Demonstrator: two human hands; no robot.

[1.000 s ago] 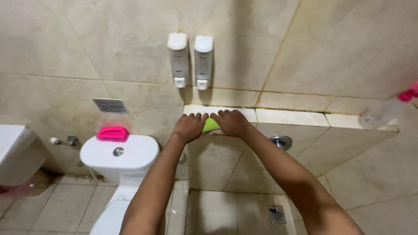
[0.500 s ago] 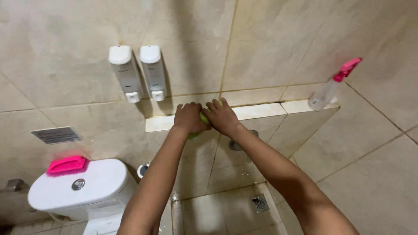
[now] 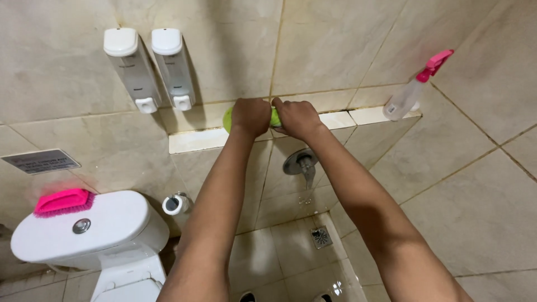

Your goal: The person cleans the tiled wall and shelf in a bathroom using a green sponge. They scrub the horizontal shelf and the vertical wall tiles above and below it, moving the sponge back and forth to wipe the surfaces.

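Both my hands press a green sponge (image 3: 228, 118) against the tiled wall just above a narrow ledge (image 3: 193, 140). My left hand (image 3: 250, 116) covers most of the sponge, and only its left edge and a sliver between the hands show. My right hand (image 3: 295, 117) grips it from the right side, touching my left hand. Both arms reach forward from the bottom of the view.
Two white wall dispensers (image 3: 151, 67) hang left of the hands. A spray bottle with a pink trigger (image 3: 417, 86) stands on the ledge at right. Below are a metal tap (image 3: 299, 163), a floor drain (image 3: 321, 236), and a white toilet cistern (image 3: 84, 226) carrying a pink brush (image 3: 62, 201).
The view has swung right and closer, bringing the spray bottle into sight. My hands stay together on the sponge and have shifted from the ledge up onto the wall.
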